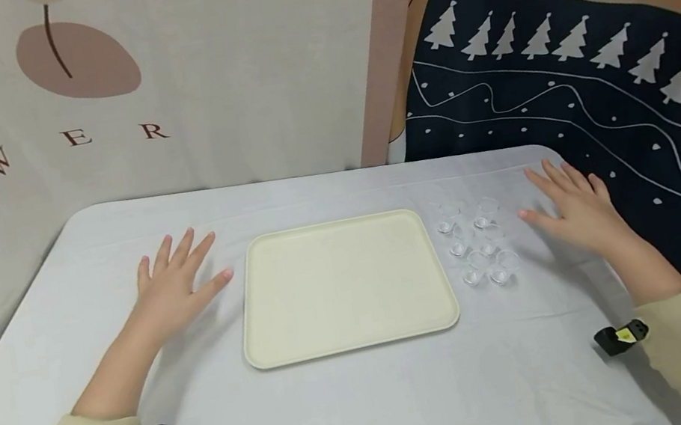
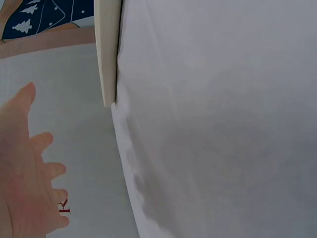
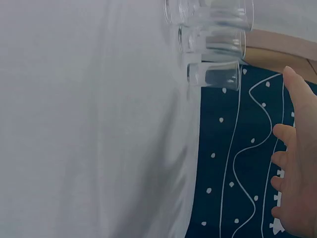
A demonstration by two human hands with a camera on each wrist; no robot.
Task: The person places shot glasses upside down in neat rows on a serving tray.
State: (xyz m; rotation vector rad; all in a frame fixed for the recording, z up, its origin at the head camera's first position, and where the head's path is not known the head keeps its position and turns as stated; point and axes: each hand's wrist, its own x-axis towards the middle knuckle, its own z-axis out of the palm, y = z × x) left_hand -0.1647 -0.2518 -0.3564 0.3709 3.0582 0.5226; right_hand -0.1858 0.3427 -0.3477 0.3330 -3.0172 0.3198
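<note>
A cream rectangular tray (image 1: 344, 286) lies flat in the middle of the table with nothing on it. Several small clear glasses (image 1: 500, 277) stand grouped just right of the tray; in the right wrist view the nearest glass (image 3: 215, 75) shows from the side. My left hand (image 1: 173, 291) hovers left of the tray, fingers spread and holding nothing. To the right of the glasses, my right hand (image 1: 576, 213) is likewise held with fingers spread, apart from them. The left wrist view catches the tray's edge (image 2: 108, 54) beyond the left hand (image 2: 27, 168).
A white cloth (image 1: 376, 411) covers the table. Behind it hangs a pale printed curtain (image 1: 260, 67), and at the right a dark blue cloth with white trees (image 1: 566, 97). Each sleeve cuff carries a small black wrist device (image 1: 621, 338).
</note>
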